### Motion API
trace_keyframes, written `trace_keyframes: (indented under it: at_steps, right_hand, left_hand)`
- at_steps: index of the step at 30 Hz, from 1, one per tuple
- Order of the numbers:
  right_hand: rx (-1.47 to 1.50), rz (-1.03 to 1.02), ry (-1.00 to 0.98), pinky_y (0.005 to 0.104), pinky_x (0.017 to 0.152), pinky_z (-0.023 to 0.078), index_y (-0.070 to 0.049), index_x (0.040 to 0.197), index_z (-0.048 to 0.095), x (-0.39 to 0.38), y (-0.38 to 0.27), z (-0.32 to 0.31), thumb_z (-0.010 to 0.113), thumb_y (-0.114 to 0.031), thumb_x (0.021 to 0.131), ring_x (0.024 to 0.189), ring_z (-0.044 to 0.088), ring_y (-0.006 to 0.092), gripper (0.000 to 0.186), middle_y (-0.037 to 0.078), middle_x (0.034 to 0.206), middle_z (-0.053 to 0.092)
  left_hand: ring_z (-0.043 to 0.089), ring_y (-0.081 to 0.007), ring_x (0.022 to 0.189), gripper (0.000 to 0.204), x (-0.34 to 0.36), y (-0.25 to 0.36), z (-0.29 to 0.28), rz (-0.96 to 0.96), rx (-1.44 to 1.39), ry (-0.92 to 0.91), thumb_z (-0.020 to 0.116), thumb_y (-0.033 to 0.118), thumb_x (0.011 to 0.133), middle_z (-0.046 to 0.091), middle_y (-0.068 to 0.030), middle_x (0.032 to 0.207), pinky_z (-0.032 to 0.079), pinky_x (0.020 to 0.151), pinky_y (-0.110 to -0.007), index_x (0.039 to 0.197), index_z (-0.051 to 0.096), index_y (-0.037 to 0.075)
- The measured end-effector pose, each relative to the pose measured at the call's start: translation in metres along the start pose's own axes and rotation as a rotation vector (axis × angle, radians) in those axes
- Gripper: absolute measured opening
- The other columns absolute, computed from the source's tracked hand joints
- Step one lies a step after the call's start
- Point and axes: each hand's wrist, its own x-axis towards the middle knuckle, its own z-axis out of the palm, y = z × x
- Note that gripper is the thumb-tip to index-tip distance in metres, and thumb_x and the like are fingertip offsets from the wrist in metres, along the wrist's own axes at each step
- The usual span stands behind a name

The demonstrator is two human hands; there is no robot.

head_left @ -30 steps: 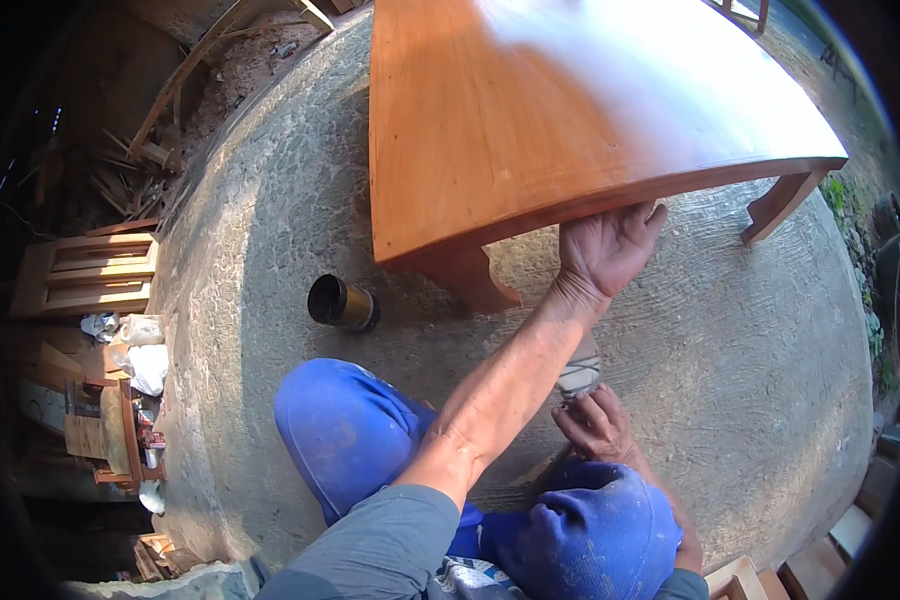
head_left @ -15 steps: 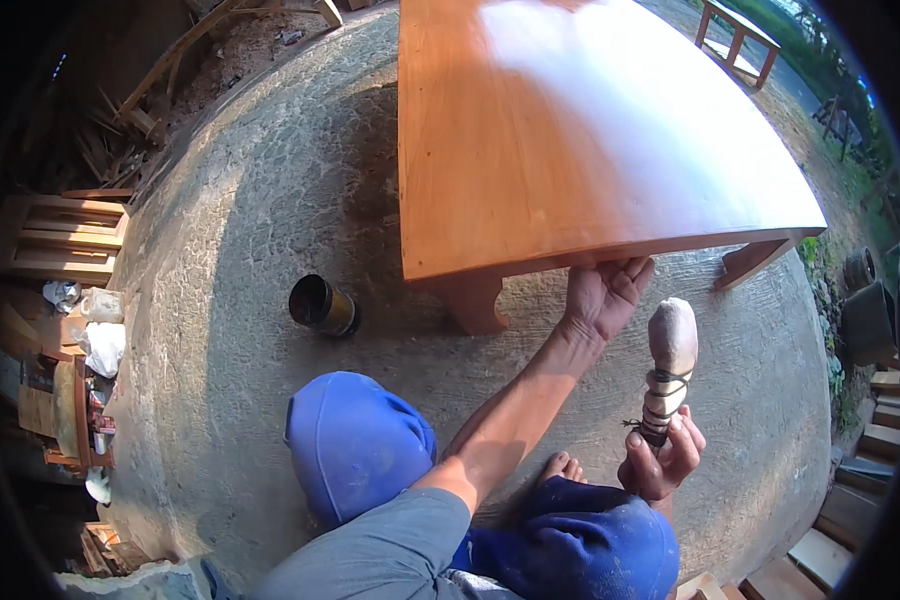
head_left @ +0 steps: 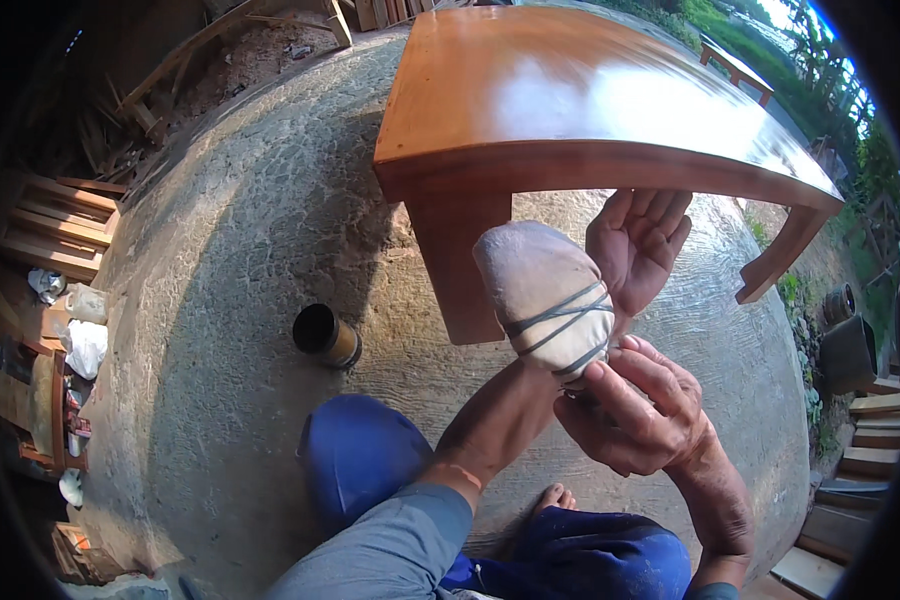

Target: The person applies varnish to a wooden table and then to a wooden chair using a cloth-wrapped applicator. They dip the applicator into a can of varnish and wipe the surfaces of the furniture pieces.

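My right hand point(head_left: 640, 410) holds up a pale cloth-wrapped pad point(head_left: 540, 290) by its lower end, with dark bands wound round it. The pad hangs in front of a leg of the orange-brown wooden table point(head_left: 490, 90), whose top is glossy. Behind the pad, my left hand point(head_left: 640, 235) is palm up at the underside of the table's near edge, its fingers open and slightly bent; the pad hides part of its wrist. A dark cylindrical can point(head_left: 320, 335) stands on the concrete floor left of the table leg.
Wooden panels point(head_left: 55, 225), white bags point(head_left: 85, 350) and scrap wood line the left side. A second small table point(head_left: 735, 70) stands behind at the upper right, near greenery. A dark bucket point(head_left: 850, 355) and stacked boards point(head_left: 875, 445) are on the right. My bent legs point(head_left: 360, 460) are below.
My right hand has risen from beside my leg, bringing the pad up in front of the table's edge. My left hand stays under the edge. The view has shifted, showing more greenery.
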Motion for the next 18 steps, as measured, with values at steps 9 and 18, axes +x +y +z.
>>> trace_keyframes:
  at_steps: [9, 18]
  right_hand:
    - [-0.058, -0.153, 0.134, 0.0385, 0.08, 0.06, -0.015, 0.093, 0.076, 0.077, 0.054, 0.022, 0.079, -0.008, 0.068, 0.099, 0.064, 0.0286, 0.027, 0.011, 0.122, 0.058]
    - [0.027, -0.146, -0.069, 0.035, 0.07, 0.061, -0.01, 0.091, 0.076, 0.081, 0.051, 0.026, 0.078, -0.008, 0.063, 0.088, 0.067, 0.0281, 0.029, 0.013, 0.115, 0.062]
  left_hand:
    - [0.027, -0.0183, 0.146, 0.04, 0.052, 0.012, 0.026, 0.04, 0.023, -0.19, 0.052, 0.038, 0.1, 0.048, 0.0021, 0.148, 0.019, 0.116, -0.042, 0.132, 0.06, 0.016]
    - [0.028, -0.0142, 0.144, 0.04, 0.055, -0.001, 0.032, 0.092, -0.051, -0.202, 0.043, 0.033, 0.102, 0.042, 0.0056, 0.152, 0.02, 0.112, -0.037, 0.138, 0.055, 0.019]
